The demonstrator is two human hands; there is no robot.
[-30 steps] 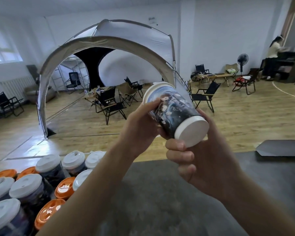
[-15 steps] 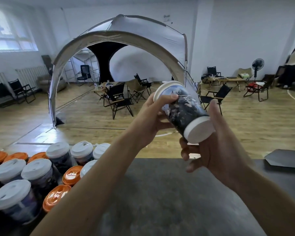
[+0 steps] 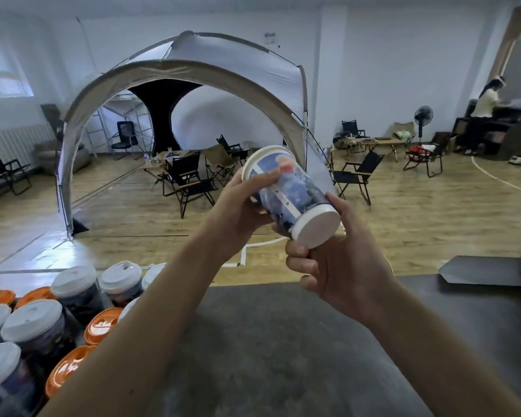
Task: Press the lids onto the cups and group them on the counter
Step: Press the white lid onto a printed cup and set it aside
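A printed paper cup (image 3: pixel 292 191) is held tilted in the air above the dark grey counter (image 3: pixel 283 341), its white base toward me and its white lid end pointing away. My left hand (image 3: pixel 238 212) grips the lid end with the thumb on the rim. My right hand (image 3: pixel 340 266) holds the cup's base from below and behind, fingers curled. A group of lidded cups (image 3: pixel 33 323) with white and orange lids (image 3: pixel 101 323) stands at the counter's lower left.
A dark flat tray (image 3: pixel 481 270) lies at the counter's far right. Beyond the counter is a wooden floor with a large white tent (image 3: pixel 193 73), folding chairs and a person standing at the far right wall.
The cup has turned in my hands, showing a bluer side of its print. My right fingers have curled closer under its base. The view shifted slightly.
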